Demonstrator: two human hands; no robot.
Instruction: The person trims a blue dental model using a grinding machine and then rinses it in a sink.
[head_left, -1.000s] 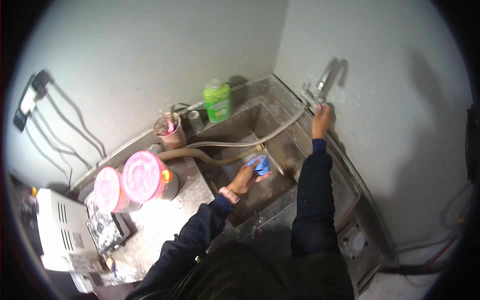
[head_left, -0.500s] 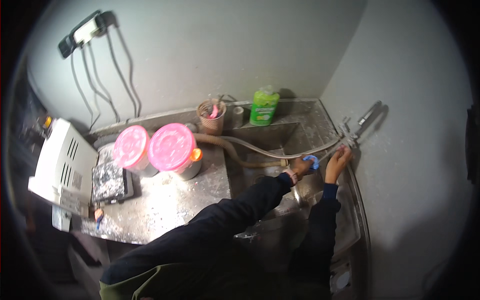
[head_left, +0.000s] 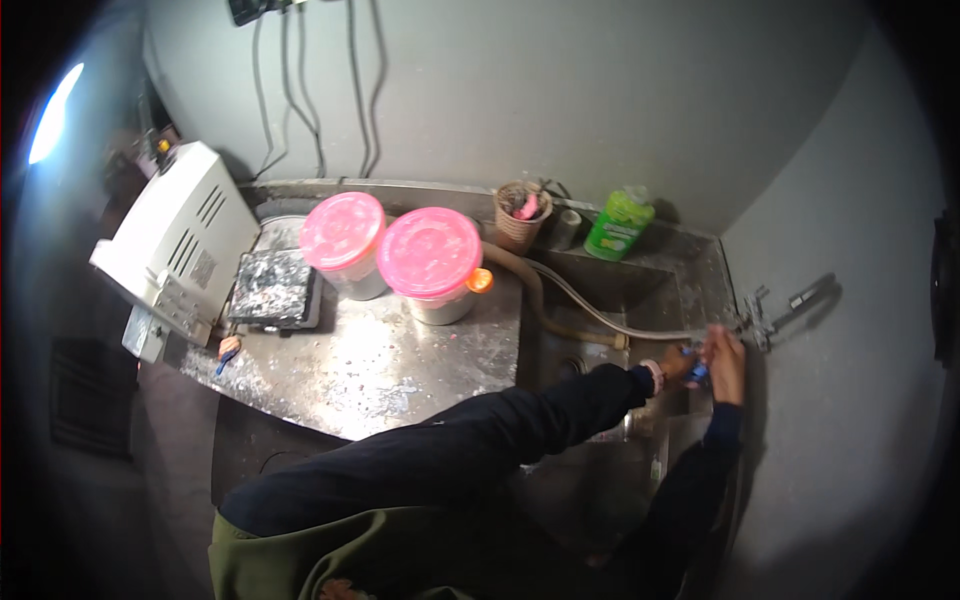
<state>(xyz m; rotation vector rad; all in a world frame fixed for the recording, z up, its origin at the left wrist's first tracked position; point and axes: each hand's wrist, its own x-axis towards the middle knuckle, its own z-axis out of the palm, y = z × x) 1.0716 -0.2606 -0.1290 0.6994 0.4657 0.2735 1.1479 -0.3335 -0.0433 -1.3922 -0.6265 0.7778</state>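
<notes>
Over the sink, my left hand is closed on a small, crumpled blue piece; its material is too blurred to tell. Close beside it, on the right, is my right hand, its fingers up near the blue piece and smeared by motion. Just beyond that hand, a metal tap sticks out from the right wall. A pale thin hose runs from the tap side along the sink, and a thicker beige hose ends near my left wrist.
Two pink-lidded tubs stand on the metal counter, beside a powder-covered black scale-like box and a white machine. At the sink's back edge are a brown cup of tools and a green bottle.
My right hand has left the tap and come down next to the blue piece in my left hand. The whole view has shifted, so the counter things sit farther right.
</notes>
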